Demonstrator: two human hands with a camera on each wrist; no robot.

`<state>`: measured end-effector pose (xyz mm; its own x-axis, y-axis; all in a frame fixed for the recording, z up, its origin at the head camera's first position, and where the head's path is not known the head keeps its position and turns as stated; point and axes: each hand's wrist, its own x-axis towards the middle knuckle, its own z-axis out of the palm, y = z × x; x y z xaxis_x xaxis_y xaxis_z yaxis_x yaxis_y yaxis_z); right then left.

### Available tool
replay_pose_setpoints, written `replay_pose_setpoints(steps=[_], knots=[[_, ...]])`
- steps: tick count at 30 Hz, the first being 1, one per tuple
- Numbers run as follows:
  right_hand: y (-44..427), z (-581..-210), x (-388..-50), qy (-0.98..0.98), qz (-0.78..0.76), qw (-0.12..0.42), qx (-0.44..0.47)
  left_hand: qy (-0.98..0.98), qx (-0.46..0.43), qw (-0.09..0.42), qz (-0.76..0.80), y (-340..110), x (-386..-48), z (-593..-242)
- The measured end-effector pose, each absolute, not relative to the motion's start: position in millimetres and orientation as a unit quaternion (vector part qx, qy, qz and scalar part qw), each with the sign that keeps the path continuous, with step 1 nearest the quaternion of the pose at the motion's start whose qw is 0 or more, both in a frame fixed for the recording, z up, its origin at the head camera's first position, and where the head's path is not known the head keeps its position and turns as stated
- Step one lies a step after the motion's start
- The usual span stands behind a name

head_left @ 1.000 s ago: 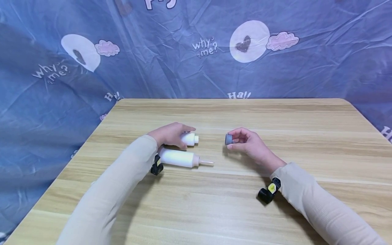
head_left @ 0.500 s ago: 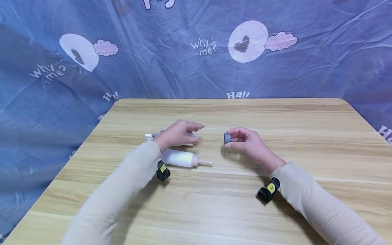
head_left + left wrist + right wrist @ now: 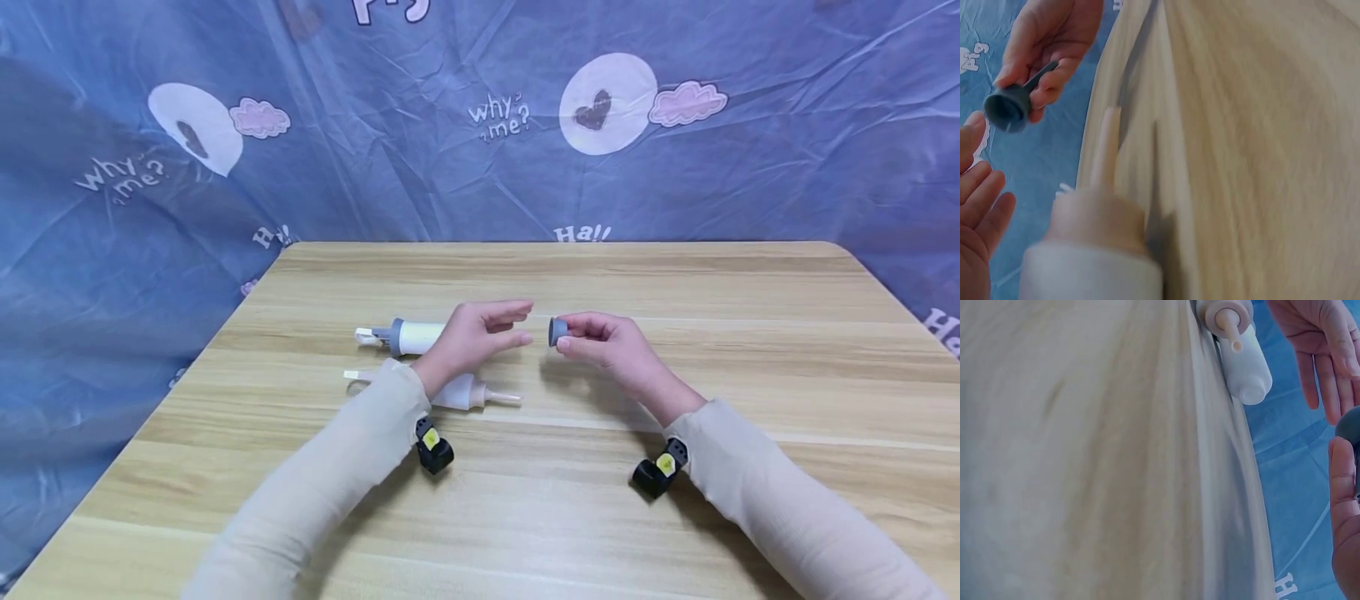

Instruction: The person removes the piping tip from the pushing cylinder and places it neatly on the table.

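My right hand point(image 3: 618, 350) pinches a grey nozzle cap point(image 3: 557, 331) between thumb and fingers above the table. Seen from the left wrist, this cap point(image 3: 1009, 109) is a hollow cone with a thin stem. My left hand point(image 3: 480, 337) reaches toward it with fingers extended, holding nothing, a small gap away in the head view. Beneath the left hand and wrist lie two white bottles. The far bottle point(image 3: 420, 337) has a grey collar at its left end; its bare white neck point(image 3: 1252, 394) shows in the right wrist view. The near bottle point(image 3: 453, 393) carries a pinkish nozzle point(image 3: 501, 398).
The wooden table point(image 3: 675, 533) has a patterned blue cloth point(image 3: 420, 150) hanging behind it. White clip-like pieces point(image 3: 366, 336) stick out at the bottles' left ends. Each wrist wears a small black camera point(image 3: 435, 454).
My left hand has left the far bottle and moved right toward the cap, uncovering the bottle's grey collar. My right hand has stayed in place, with the cap slightly tilted.
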<state>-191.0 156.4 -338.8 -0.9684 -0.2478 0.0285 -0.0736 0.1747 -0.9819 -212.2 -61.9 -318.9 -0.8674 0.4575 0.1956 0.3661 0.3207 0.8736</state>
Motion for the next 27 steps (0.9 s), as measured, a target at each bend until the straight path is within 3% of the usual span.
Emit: replay_pose_setpoints(steps=[17, 27], knots=[[149.2, -334.4, -183.5, 0.724, -0.67, 0.113, -0.122, 0.744, 0.254, 0.101, 0.609, -50.3, -202.7, -329.9], [148.1, -335.3, -184.0, 0.721, -0.672, 0.112, -0.126, 0.737, 0.263, 0.089, 0.616, -49.6, -199.4, -330.4]])
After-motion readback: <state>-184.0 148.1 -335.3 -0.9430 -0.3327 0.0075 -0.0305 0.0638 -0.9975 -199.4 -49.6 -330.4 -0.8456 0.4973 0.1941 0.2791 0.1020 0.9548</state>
